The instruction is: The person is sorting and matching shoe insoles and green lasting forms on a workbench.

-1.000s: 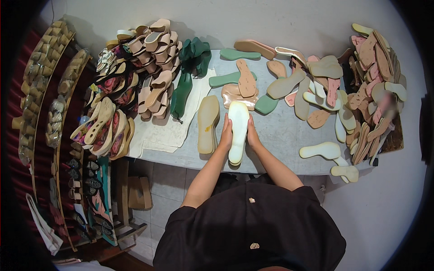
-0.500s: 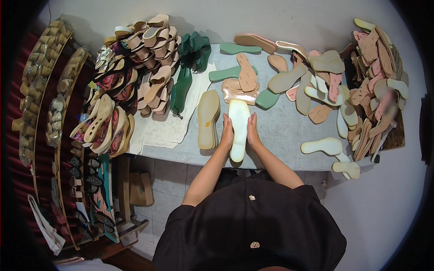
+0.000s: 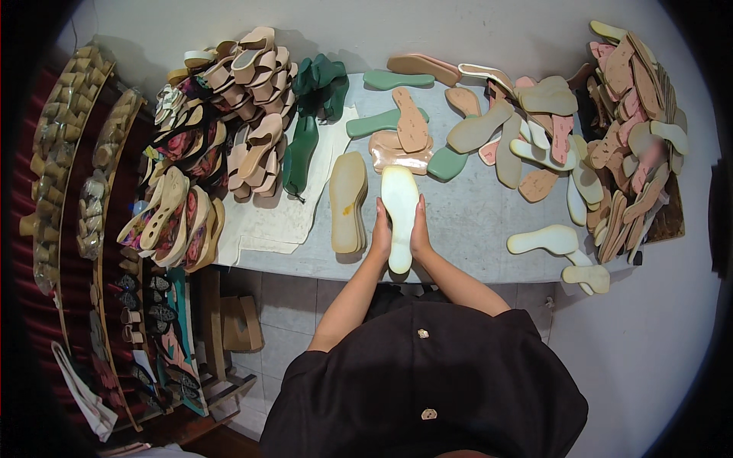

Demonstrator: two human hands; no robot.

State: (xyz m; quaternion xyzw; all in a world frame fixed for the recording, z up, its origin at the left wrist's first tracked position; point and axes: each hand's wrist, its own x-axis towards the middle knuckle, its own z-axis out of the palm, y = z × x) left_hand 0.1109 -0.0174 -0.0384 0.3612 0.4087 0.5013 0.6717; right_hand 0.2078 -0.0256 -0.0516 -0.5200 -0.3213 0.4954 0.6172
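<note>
We are finding the pale whitish, foot-shaped sole point(image 3: 400, 220) directly between the two grips, over the near part of the grey-topped bench point(image 3: 473, 252). Its long axis is running almost straight away from the body, broad end pointing far, narrow heel end pointing near. The left grip point(image 3: 381, 230) and right grip point(image 3: 419, 230) are pressing its opposite long sides, palms facing inward, so both are clamping it; neither is sitting clearly nearer. We are not managing to tell whether the sole is resting on the bench or being held above it; some fingers are hiding behind it.

Edges: the heel end is lying near the bench's front edge, the black buttoned shirt point(image 3: 424, 374) showing just past that edge. Beyond the broad end, a glossy tan sheet point(image 3: 385, 158) is crowding the far side. To the left, a stack of thick beige soles point(image 3: 347, 206) is lying just beside the left grip, running roughly parallel, so we are judging that side tight. To the right, grey surface is stretching to a pale cream-rimmed sole point(image 3: 544, 240) lying crosswise, well apart; we are reckoning that the widest room.
</note>
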